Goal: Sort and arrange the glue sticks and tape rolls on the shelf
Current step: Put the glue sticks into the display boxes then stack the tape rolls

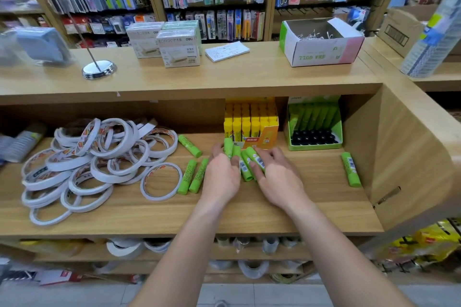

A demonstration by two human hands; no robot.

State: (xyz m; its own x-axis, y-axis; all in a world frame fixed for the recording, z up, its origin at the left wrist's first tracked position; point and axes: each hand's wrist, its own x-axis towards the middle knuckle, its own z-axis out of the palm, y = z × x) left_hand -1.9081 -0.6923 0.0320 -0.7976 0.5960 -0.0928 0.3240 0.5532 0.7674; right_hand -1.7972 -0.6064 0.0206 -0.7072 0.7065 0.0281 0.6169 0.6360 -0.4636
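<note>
While the left hand (220,177) curls round, and the right hand (279,177), fingers nearly straight, presses, the green glue sticks (246,174) just before the yellow glue box (268,136), squaring them parallel should ease lifting; tape rolls (94,157) lie well left of it.

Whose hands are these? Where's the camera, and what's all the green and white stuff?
No robot here, just a person in a stationery shop. The camera sits on their head and looks down, so you see their own two arms. On the wooden shelf lie a pile of white tape rolls at the left and some loose green glue sticks. At the back stand a box of yellow glue sticks and a green box. The left hand curls round a bunch of green sticks in the middle, and the right hand rests on them, gathering them together.
</note>
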